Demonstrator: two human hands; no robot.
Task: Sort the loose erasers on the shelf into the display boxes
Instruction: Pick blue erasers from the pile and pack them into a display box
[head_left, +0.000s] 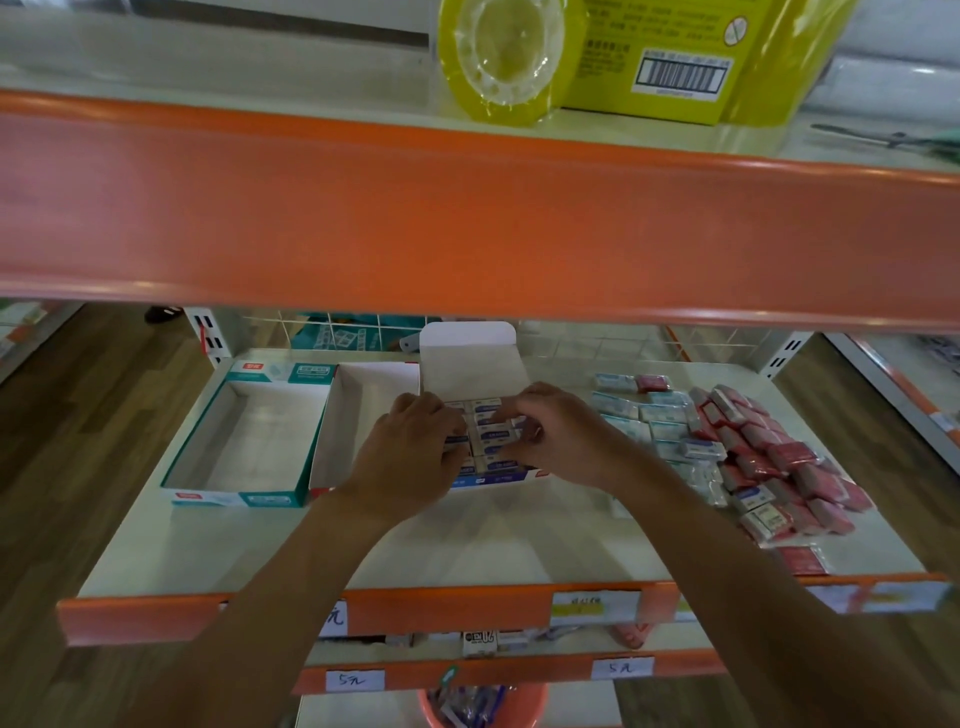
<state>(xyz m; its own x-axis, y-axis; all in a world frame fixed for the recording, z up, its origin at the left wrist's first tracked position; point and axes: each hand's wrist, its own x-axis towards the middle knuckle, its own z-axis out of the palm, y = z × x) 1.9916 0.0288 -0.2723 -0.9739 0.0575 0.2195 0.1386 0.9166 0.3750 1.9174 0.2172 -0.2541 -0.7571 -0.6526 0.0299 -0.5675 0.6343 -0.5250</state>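
Note:
Three display boxes stand on the white shelf (467, 540): a teal box (208, 467) at the left with nothing in it, a red-trimmed white box (332, 431) beside it, and a blue-fronted box (467, 364) with its lid flap up. Rows of white and blue erasers (491, 439) fill the blue box. My left hand (410, 452) rests over the box's left side, fingers curled on the erasers. My right hand (550, 431) pinches one of those erasers in the box. A heap of loose erasers (748, 447), red ones and pale blue ones, lies at the right.
An orange shelf lip (467, 218) hangs close overhead and hides the shelf's back. Yellow packages (649, 57) sit on the upper shelf. An orange price rail (441, 608) runs along the shelf's front edge. Lower shelves and an orange bucket (483, 701) are below.

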